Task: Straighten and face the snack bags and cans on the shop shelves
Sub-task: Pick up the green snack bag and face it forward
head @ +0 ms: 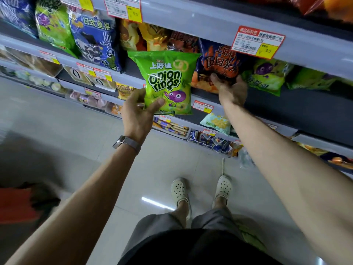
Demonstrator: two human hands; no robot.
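Observation:
My left hand (138, 111) grips the lower left corner of a green onion rings bag (168, 79) and holds it upright in front of the shelf, its front facing me. My right hand (230, 88) reaches into the shelf and grips the lower part of a dark blue and orange snack bag (215, 62) that stands just right of the green bag. More green onion rings bags (267, 75) lean on the same shelf (286, 104) to the right. No cans can be made out.
Blue fish-snack bags (93, 39) and green bags (53, 25) fill the shelf to the left. Orange and yellow bags (150, 37) stand behind the held one. Price tags (257, 43) hang on the shelf edges. Lower shelves hold small packets (215, 121). Tiled floor below.

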